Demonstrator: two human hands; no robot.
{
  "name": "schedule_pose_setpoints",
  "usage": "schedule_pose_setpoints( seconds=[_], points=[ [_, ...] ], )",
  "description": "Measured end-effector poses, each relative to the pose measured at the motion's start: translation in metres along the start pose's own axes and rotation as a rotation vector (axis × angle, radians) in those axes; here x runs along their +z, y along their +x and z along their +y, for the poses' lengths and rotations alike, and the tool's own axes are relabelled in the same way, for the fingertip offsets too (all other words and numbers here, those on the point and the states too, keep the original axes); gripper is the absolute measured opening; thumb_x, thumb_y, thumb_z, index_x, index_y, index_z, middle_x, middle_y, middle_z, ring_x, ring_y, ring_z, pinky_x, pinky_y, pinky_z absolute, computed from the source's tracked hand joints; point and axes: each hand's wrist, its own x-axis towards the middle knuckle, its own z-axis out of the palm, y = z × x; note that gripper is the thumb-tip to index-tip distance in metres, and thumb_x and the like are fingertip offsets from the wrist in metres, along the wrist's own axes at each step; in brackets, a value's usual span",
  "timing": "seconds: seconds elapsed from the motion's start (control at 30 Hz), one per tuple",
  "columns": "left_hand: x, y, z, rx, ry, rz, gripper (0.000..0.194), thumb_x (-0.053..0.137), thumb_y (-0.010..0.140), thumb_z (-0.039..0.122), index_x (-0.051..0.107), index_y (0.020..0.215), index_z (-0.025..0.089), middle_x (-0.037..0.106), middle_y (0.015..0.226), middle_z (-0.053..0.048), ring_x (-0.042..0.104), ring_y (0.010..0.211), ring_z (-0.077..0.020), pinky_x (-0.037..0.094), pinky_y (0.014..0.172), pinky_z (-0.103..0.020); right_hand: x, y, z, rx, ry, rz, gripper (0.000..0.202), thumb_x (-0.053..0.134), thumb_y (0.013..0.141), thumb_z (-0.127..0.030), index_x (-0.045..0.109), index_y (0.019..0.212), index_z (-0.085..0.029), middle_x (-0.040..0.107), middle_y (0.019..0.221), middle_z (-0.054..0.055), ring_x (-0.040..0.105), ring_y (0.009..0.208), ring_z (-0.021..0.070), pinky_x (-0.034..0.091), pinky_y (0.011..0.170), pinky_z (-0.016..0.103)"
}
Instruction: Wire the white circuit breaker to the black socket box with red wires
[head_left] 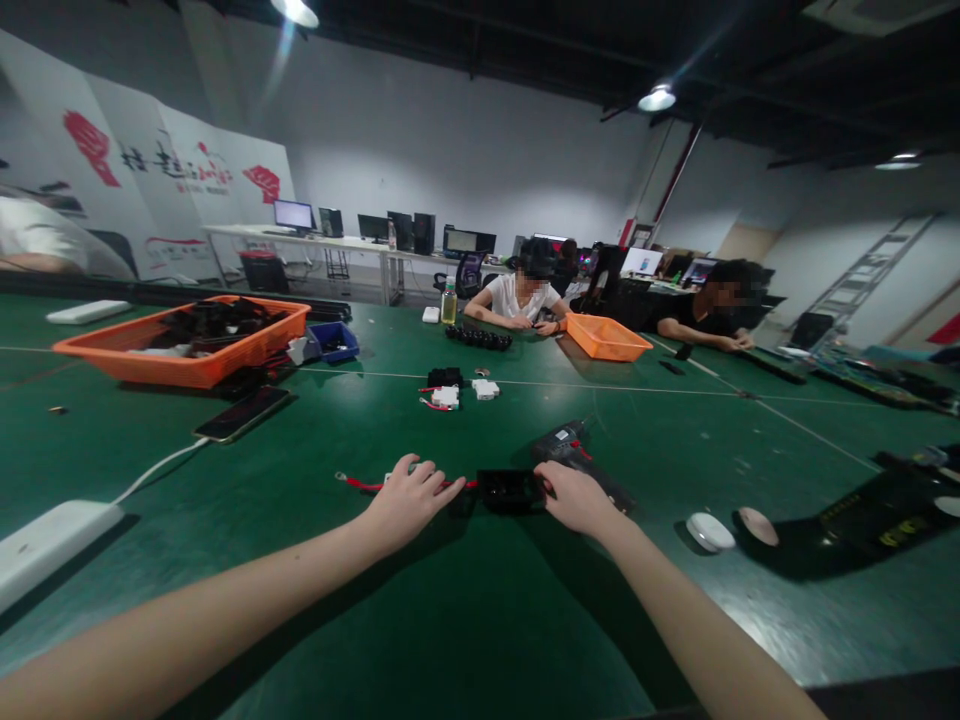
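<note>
A black rectangular box [510,489] is between my two hands, low over the green table. My right hand [576,495] pinches its right end. My left hand [411,500] is closed over a red cable [364,485], whose ring-shaped metal end points left; the cable's other side runs to the box's left end. A bit of something white shows behind my left fingers, mostly hidden. Just behind my right hand lies a dark power drill [571,447]. Farther back, white connectors [445,397] with red leads sit beside black parts [445,377].
An orange basket [187,370] of black parts, a blue bin [334,343] and a phone [244,413] are at left, near a white power strip [56,550]. Round white container [709,533] and black bag [870,520] lie right. Two people sit across the table by another orange basket [607,340].
</note>
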Motion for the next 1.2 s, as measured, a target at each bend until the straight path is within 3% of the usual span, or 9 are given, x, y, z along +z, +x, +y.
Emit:
schedule_pose_setpoints(
  seconds=[0.3,0.63,0.8,1.2],
  points=[
    [0.0022,0.0003,0.0,0.004,-0.029,-0.003,0.052,0.051,0.093,0.014,0.044,0.143,0.025,0.067,0.107,-0.008,0.057,0.104,-0.0248,0.034,0.097,-0.049,0.0015,0.0029,0.004,0.014,0.017,0.103,0.015,0.048,0.092,-0.017,0.061,0.099,-0.021,0.067,0.098,0.005,0.065,0.084,0.0187,0.044,0.069,0.027],
    [0.0,0.0007,-0.0001,0.006,-0.01,-0.014,0.054,0.056,0.092,0.016,0.044,0.144,0.026,0.067,0.108,-0.008,0.057,0.104,-0.0248,0.034,0.098,-0.048,0.003,0.0032,0.0031,0.038,0.04,0.169,0.011,0.049,0.093,-0.02,0.057,0.1,-0.021,0.066,0.097,0.005,0.062,0.068,0.0166,0.041,0.057,0.027],
    [-0.0003,0.0009,-0.0002,0.005,0.003,-0.002,0.053,0.056,0.092,0.017,0.045,0.144,0.026,0.067,0.107,-0.008,0.057,0.103,-0.0244,0.034,0.096,-0.046,0.0048,0.004,0.006,0.043,0.052,0.177,0.012,0.05,0.095,-0.023,0.06,0.101,-0.021,0.066,0.1,0.005,0.065,0.079,0.0188,0.045,0.064,0.028],
    [-0.0008,0.0009,0.0005,0.008,0.004,0.008,0.052,0.055,0.092,0.015,0.046,0.142,0.027,0.067,0.106,-0.007,0.057,0.101,-0.0239,0.035,0.095,-0.047,0.0069,0.0049,0.0054,0.057,0.091,0.201,0.018,0.049,0.092,-0.02,0.065,0.101,-0.02,0.067,0.096,0.005,0.065,0.084,0.0188,0.048,0.073,0.029]
  ],
)
